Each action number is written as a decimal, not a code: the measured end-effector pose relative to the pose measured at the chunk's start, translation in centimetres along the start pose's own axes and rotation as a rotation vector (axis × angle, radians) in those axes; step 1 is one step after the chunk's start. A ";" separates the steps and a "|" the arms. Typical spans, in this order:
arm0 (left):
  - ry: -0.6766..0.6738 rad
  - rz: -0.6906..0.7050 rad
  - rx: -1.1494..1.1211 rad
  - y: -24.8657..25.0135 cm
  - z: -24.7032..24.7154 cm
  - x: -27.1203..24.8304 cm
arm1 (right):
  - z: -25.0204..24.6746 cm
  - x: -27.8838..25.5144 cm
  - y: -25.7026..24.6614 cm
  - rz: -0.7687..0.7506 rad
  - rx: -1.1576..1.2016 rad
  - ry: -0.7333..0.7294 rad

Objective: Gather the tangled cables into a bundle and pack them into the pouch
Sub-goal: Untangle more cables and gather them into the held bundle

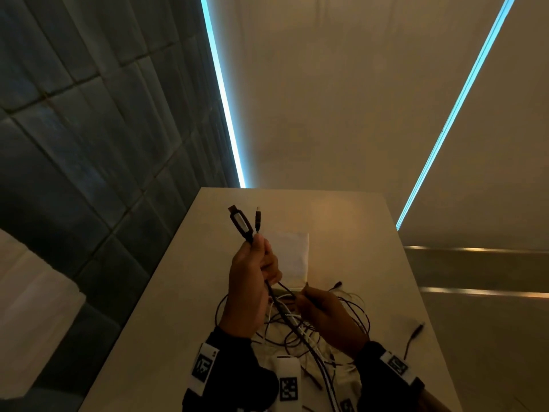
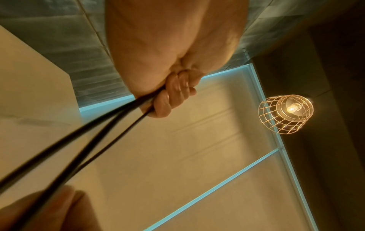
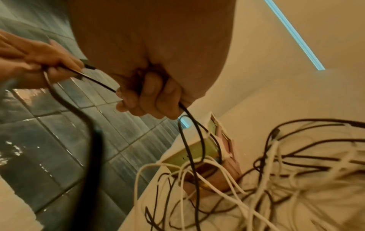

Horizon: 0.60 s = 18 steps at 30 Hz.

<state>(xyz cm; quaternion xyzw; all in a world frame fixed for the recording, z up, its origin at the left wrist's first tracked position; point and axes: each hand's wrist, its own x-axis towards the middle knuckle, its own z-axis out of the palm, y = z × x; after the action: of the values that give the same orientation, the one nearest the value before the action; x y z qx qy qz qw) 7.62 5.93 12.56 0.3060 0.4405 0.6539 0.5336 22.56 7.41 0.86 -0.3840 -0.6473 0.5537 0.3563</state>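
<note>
A person's two hands work over a pale surface (image 1: 350, 221) beside a dark tiled wall (image 1: 74, 129). The left hand (image 1: 252, 281) is raised, fingers curled tight round black cables; two connector ends stick up above the fist: a wide black plug w/ a light panel (image 1: 240, 223) and a slimmer black plug (image 1: 258, 220) just beside it. The left wrist view shows three black strands (image 2: 82, 140) running taut from the closed fingers (image 2: 173, 93). The right hand (image 1: 325, 312), lower and to the right, pinches a thin black cable (image 3: 94, 82) that runs across to the left hand; its fingers (image 3: 150, 96) are curled round it. Below both hands lies the tangle of black & white cables (image 1: 300, 328), loose on the surface, loops overlapping. The white cloth pouch (image 1: 292, 257) lies flat just behind the hands, near the tangle; cannot tell if its mouth is open. One black cable end (image 1: 416, 331) lies apart at the right. Marker-tagged wrist bands (image 1: 205, 364) on both forearms. A caged ceiling lamp (image 2: 286, 114) glows overhead
</note>
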 end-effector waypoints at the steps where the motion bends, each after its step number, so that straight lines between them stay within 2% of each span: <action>1: 0.005 0.006 -0.002 0.2 -0.2 0.0 | 0.3 0.0 0.6 0.024 0.016 0.000; 10: 0.133 0.028 -0.033 1.1 -1.7 -0.2 | 1.1 -0.4 4.0 0.144 -0.063 0.017; 13: 0.172 0.008 0.024 1.1 -2.0 -0.3 | 0.8 0.7 1.6 0.126 -0.045 0.123; 15: 0.198 -0.020 0.064 1.0 -2.1 -0.3 | 0.6 1.6 -1.7 0.106 0.113 0.152; 18: 0.242 -0.099 0.151 0.6 -2.2 -0.1 | 0.4 2.7 -5.9 -0.039 0.173 0.156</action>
<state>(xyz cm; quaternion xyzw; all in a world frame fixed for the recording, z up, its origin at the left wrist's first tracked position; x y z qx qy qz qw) 5.46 5.26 12.17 0.2423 0.5642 0.6236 0.4838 20.40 9.11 6.75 -0.3809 -0.5748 0.5690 0.4481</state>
